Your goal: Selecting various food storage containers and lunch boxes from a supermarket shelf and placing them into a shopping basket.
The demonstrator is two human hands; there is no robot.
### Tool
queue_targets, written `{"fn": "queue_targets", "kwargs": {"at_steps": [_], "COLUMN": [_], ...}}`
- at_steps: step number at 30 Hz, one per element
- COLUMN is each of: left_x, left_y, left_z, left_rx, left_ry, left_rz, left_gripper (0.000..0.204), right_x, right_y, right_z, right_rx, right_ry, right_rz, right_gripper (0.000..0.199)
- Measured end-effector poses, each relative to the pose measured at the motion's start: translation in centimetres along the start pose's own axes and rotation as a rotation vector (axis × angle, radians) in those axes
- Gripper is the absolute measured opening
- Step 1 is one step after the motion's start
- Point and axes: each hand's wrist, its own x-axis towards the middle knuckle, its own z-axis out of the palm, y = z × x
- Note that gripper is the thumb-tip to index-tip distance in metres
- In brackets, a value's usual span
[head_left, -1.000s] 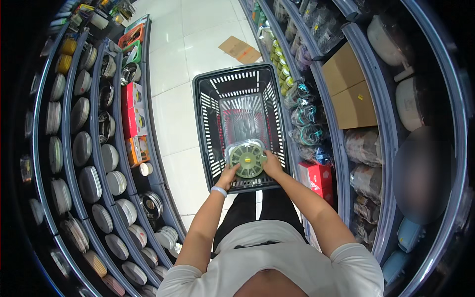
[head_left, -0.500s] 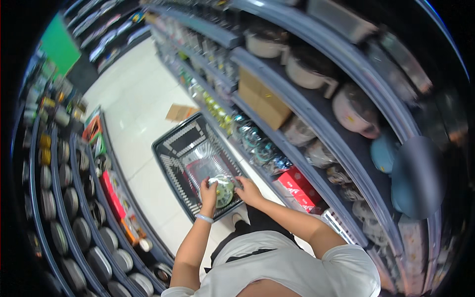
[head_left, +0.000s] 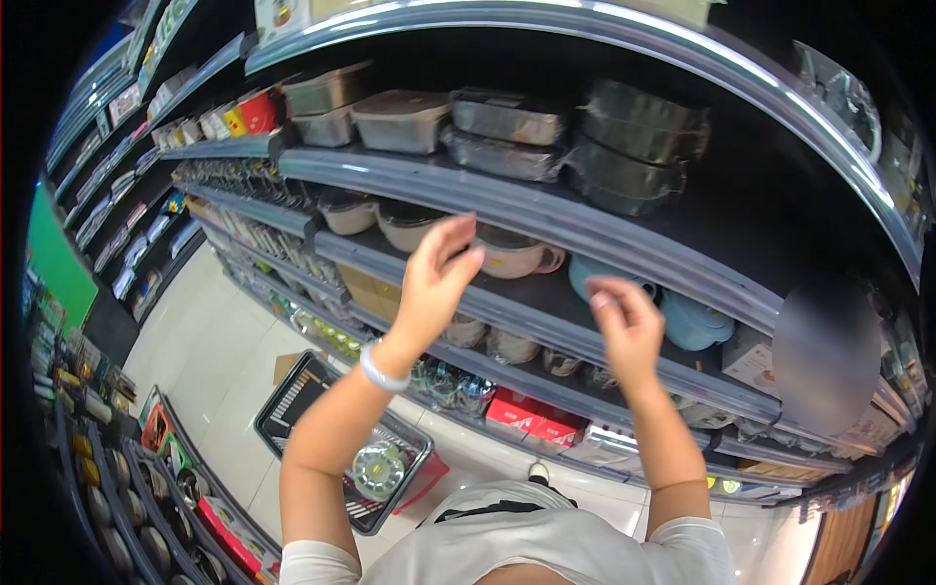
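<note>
My left hand (head_left: 436,278) is raised with its fingers apart, holding nothing, just in front of a white lidded pot (head_left: 515,255) on a middle shelf. My right hand (head_left: 624,327) is also raised and empty, fingers loosely curled, near a pale blue container (head_left: 682,317) on the same shelf. Below, a round lidded container with a green centre (head_left: 378,470) lies in the black wire shopping basket (head_left: 297,390) on the floor.
Shelving curves across the view: metal lunch boxes (head_left: 405,117) and dark pots (head_left: 643,122) on the upper shelf, cardboard boxes (head_left: 366,288) and red packs (head_left: 531,417) lower down. Another shelf of round tins (head_left: 146,526) stands at the left. White tiled aisle floor (head_left: 210,351) runs between.
Both hands let go of the round container, which now lies in the basket, and rose to the middle shelf. The view tilted up from the basket toward the right-hand shelves.
</note>
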Motion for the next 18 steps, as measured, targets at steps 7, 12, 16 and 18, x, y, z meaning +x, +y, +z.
{"fn": "queue_targets", "kwargs": {"at_steps": [7, 12, 16, 18], "left_x": [13.8, 16.6, 16.3, 15.5], "left_y": [4.2, 5.7, 6.3, 6.8], "left_z": [8.1, 10.2, 10.7, 10.5], "left_rx": [0.087, 0.259, 0.217, 0.174], "left_ry": [-0.05, -0.192, -0.245, -0.286], "left_rz": [0.327, 0.032, 0.017, 0.062], "left_gripper": [0.046, 0.069, 0.073, 0.075], "right_x": [13.6, 19.1, 20.6, 19.9], "right_y": [-4.1, -4.2, -3.9, -5.2], "right_z": [-9.4, -9.7, -9.5, -9.6], "right_rx": [-0.139, -0.003, -0.111, -0.082], "right_ry": [0.426, 0.158, 0.048, 0.043], "right_rz": [-0.225, 0.17, 0.09, 0.031], "right_gripper": [0.042, 0.076, 0.081, 0.08]}}
